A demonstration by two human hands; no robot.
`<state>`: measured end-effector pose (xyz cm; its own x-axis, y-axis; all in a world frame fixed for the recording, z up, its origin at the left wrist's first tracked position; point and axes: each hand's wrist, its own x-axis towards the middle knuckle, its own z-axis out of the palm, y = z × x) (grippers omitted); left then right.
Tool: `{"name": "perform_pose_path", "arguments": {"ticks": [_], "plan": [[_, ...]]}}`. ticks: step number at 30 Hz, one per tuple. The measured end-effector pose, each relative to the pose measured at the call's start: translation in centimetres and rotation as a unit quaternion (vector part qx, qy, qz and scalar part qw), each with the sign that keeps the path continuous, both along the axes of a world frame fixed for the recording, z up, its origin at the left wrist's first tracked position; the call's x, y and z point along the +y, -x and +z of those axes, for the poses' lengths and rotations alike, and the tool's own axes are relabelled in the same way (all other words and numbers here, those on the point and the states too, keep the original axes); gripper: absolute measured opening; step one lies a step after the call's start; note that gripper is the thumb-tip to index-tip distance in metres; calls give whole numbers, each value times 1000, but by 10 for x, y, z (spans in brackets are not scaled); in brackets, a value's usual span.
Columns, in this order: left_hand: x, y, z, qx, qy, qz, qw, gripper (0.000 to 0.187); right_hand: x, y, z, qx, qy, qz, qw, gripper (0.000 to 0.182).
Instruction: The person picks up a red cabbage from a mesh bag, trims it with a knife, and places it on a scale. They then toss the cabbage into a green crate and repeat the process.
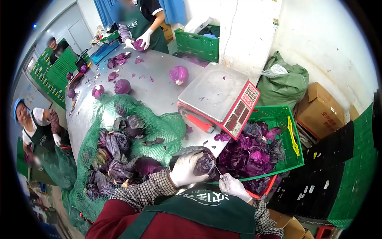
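My left hand (pixel 188 169), in a white glove, grips a dark purple cabbage (pixel 205 164) at the table's front edge. In my right hand (pixel 234 186), also gloved, is a thin knife (pixel 217 169), its blade against the cabbage's right side. Left of my hands, a green mesh bag (pixel 159 119) lies spread on the metal table (pixel 159 67) with several purple cabbages (pixel 117 145) on it. To the right, a green crate (pixel 295 153) holds loose purple leaves (pixel 248 153). Behind the cabbage stands a scale (pixel 215 89), with a red-handled tool (pixel 199 123) beside it.
Trimmed cabbages (pixel 179 74) and leaf scraps lie farther back on the table. Across it a co-worker (pixel 145 30) holds a cabbage; another (pixel 41 127) stands at the left. A green sack (pixel 283 81) and a cardboard box (pixel 320 109) are at the right.
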<state>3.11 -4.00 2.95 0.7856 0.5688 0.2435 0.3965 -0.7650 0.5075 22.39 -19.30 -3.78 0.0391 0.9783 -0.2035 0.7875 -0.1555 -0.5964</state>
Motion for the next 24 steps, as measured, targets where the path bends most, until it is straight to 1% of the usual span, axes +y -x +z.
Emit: {"name": "perform_pose_path", "arguments": {"ticks": [2,5,6,8,10,13,14,15,16,17,19,20,21,22,23,24], "plan": [[3,-1,1,7,7,-2,1000,79,5,-1,19,-8,-47,39,998,20],[7,-6,-1,5,5,-16,1000,79,15,-2,42,22,-26,-33,999,17],[8,-7,-3,3,-7,-15,1000,80,18,-5,36,15,-16,-30,999,23],[10,-11,-10,-1,-33,-12,999,81,26,-9,37,7,3,-33,999,22],[17,-15,-11,-18,-38,-10,999,80,39,-13,50,1,37,-39,999,22],[25,-18,-7,-6,-19,-2,1000,77,53,-23,55,-8,21,13,1000,21],[26,-19,-9,-9,-20,0,1000,77,59,-27,49,-37,13,69,997,22],[27,-19,-10,-11,-22,2,1000,76,65,-31,46,-49,16,96,994,23],[28,-20,-12,-13,-21,4,1000,76,65,-34,46,-37,32,80,996,24],[28,-21,-14,-15,-18,7,1000,76,70,-32,62,-26,49,66,996,25],[23,-21,-13,3,-14,5,1000,77,80,-35,71,-48,92,77,992,26],[16,-23,-9,21,-13,-1,1000,78,91,-27,109,-37,213,67,974,28],[11,-26,-5,40,-14,-8,999,79,96,-30,82,-90,139,170,971,29],[0,-30,-5,58,9,-3,998,81,93,-27,93,-65,150,157,974,30],[-4,-32,-5,50,-3,9,999,81,93,-21,110,-41,162,146,975,30],[-4,-31,-8,45,-10,24,999,80,88,-22,91,-61,79,158,982,27]]}}
